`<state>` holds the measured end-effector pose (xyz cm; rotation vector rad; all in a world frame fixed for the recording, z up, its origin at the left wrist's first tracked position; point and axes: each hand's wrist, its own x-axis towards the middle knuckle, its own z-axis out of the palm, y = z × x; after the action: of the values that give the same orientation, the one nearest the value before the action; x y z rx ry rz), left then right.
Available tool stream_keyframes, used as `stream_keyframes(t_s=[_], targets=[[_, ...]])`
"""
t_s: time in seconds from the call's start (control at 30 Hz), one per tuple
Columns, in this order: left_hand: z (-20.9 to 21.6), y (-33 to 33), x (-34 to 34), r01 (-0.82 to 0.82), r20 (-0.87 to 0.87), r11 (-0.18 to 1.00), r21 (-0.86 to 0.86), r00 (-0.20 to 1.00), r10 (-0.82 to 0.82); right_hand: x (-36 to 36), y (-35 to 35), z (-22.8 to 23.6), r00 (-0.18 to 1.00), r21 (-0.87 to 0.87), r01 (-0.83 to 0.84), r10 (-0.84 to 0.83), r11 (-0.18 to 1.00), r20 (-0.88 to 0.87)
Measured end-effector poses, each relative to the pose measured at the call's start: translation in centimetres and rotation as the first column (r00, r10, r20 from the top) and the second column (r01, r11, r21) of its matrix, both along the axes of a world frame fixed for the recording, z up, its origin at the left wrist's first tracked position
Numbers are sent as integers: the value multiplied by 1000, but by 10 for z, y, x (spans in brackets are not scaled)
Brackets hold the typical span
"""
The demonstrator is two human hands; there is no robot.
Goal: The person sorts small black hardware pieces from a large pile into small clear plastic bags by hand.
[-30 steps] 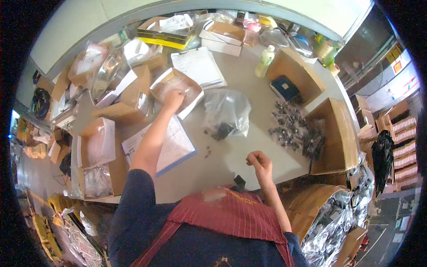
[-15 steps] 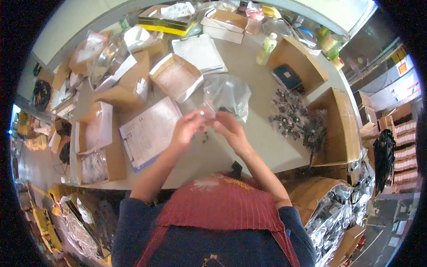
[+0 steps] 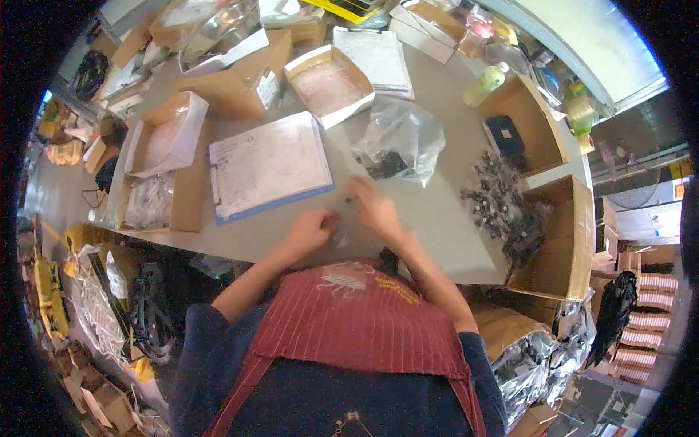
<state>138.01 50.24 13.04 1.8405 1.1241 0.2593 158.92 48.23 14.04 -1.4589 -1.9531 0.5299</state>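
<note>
My left hand (image 3: 314, 229) is over the near middle of the table, its fingers curled closed. A pale, see-through bit shows beside its fingertips, too blurred to name. Just right of it and farther out, my right hand (image 3: 376, 213) reaches down to the tabletop with fingers drawn together. A tiny dark spot shows at its fingertips; I cannot make out what it is. Beyond my right hand lies a clear plastic bag (image 3: 411, 142) with small black parts (image 3: 389, 165) in it. A clipboard with a printed sheet (image 3: 269, 167) lies to the left of my hands.
A pile of small black parts (image 3: 489, 200) spills from an open cardboard box (image 3: 564, 233) on the right. Shallow boxes (image 3: 352, 111) and a second clipboard (image 3: 375, 62) stand farther back. A bottle (image 3: 484, 86) leans near another carton (image 3: 542, 120). Boxes of plastic bags (image 3: 188, 200) line the left.
My hands have come apart and lower, nearer to me; earlier they met around a small clear piece of plastic. My right hand now reaches to the tabletop. The whole view has shifted.
</note>
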Motion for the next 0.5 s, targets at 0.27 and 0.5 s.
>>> stream_keyframes(t_s=[0.27, 0.5], targets=[[12, -4, -1, 8, 16, 999, 40, 1000, -9, 3, 61, -41, 839, 194, -32, -79, 980, 538], [-20, -10, -11, -153, 116, 988, -9, 981, 153, 17, -15, -29, 916, 129, -53, -3, 990, 401]])
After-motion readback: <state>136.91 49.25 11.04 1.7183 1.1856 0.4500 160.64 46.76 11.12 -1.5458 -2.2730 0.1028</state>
